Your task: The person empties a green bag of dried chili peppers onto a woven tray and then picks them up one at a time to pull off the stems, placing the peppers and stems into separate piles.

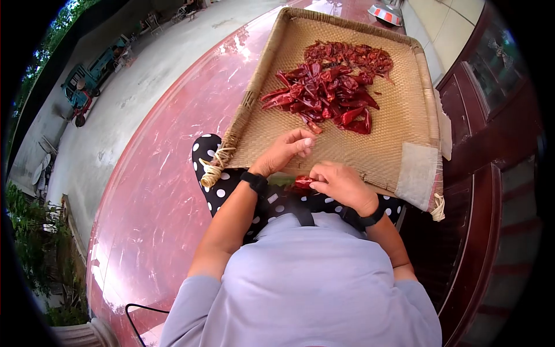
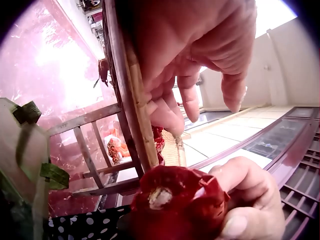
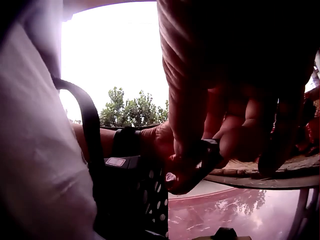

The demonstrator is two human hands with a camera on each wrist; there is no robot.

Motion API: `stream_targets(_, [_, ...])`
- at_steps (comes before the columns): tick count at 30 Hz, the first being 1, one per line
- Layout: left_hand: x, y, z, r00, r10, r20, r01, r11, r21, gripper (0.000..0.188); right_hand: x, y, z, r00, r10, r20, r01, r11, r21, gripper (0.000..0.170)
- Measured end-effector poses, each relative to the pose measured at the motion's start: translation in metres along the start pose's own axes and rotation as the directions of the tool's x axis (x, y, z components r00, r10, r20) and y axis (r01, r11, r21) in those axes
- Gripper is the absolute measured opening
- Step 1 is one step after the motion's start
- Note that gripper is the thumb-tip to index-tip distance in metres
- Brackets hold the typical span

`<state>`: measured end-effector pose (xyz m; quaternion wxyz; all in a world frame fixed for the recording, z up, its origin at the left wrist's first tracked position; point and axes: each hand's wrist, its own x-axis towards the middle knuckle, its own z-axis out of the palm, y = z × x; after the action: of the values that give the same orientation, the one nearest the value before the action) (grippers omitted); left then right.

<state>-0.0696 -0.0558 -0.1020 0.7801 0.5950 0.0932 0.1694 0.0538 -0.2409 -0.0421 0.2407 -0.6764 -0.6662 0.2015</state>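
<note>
My right hand (image 1: 345, 186) pinches a dried red chili pepper (image 1: 303, 182) between thumb and fingers, just off the near edge of the woven tray. In the left wrist view the pepper (image 2: 172, 202) shows a pale core at its end. The left hand (image 1: 287, 151) hovers over the tray's near rim with fingers loosely bent and nothing held. Ahead of it, a heap of whole red chili peppers (image 1: 324, 92) lies on the tray (image 1: 399, 110). Behind the heap is a spread of smaller red pieces (image 1: 352, 56). The right hand (image 3: 235, 115) is dark in its wrist view.
The tray rests across knees in polka-dot trousers (image 1: 217, 194), with a pale cloth patch (image 1: 417, 170) at its right corner. A dark red door (image 1: 485, 110) stands right. Glossy red floor (image 1: 156, 191) spreads left. A wooden frame (image 2: 90, 145) shows below the tray.
</note>
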Motion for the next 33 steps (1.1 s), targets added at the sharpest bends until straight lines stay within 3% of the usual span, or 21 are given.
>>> stream_targets(4, [-0.001, -0.002, 0.0, 0.997, -0.014, 0.076, 0.008, 0.996, 0.085, 0.029, -0.001, 0.007, -0.005, 0.991, 0.028, -0.131, -0.009, 0.989, 0.146, 0.016])
stream_targets(9, [0.002, -0.008, -0.006, 0.998, -0.056, 0.017, 0.056, 0.998, -0.012, 0.023, -0.007, 0.004, -0.016, 0.975, 0.035, 0.219, -0.087, 0.969, 0.232, 0.02])
stream_targets(13, [0.003, -0.009, -0.003, 0.998, -0.036, -0.046, 0.031, 0.993, -0.11, 0.019, -0.005, 0.011, -0.011, 1.0, -0.001, -0.001, 0.002, 0.982, 0.186, 0.023])
stream_targets(16, [0.004, -0.014, -0.006, 0.999, -0.027, -0.041, 0.023, 0.996, -0.085, 0.018, 0.006, 0.032, -0.032, 0.985, 0.067, -0.162, -0.085, 0.99, -0.111, 0.024])
stream_targets(18, [0.006, -0.014, -0.008, 0.998, -0.048, -0.047, 0.046, 0.998, -0.033, 0.018, 0.023, 0.067, -0.039, 0.92, -0.035, -0.39, -0.058, 0.973, -0.223, 0.03])
stream_targets(20, [0.005, -0.011, -0.006, 0.998, -0.036, -0.042, 0.035, 0.999, -0.023, 0.017, 0.041, 0.089, -0.049, 0.864, -0.036, -0.503, -0.154, 0.931, -0.331, 0.034])
stream_targets(25, [0.005, -0.014, -0.008, 1.0, -0.019, -0.016, 0.019, 0.999, -0.029, 0.017, 0.068, 0.127, -0.052, 0.887, 0.022, -0.462, -0.226, 0.892, -0.392, 0.024])
stream_targets(28, [0.003, -0.011, -0.006, 0.999, -0.015, -0.035, 0.015, 1.0, -0.002, 0.018, 0.066, 0.111, -0.061, 0.905, 0.108, -0.411, -0.275, 0.886, -0.373, 0.017])
stream_targets(29, [0.005, -0.015, -0.009, 1.0, -0.002, -0.02, 0.002, 0.999, 0.041, 0.025, 0.062, 0.101, -0.06, 0.878, 0.012, -0.479, -0.209, 0.909, -0.361, 0.013])
stream_targets(32, [0.0, 0.003, 0.006, 0.998, 0.061, 0.001, -0.06, 0.994, 0.086, 0.034, 0.048, 0.06, -0.051, 0.913, 0.067, -0.403, -0.173, 0.957, -0.233, 0.015])
stream_targets(33, [-0.001, 0.007, 0.012, 0.997, 0.062, -0.054, -0.056, 0.993, 0.104, 0.04, 0.044, 0.046, -0.045, 0.923, 0.076, -0.378, -0.153, 0.972, -0.18, 0.016])
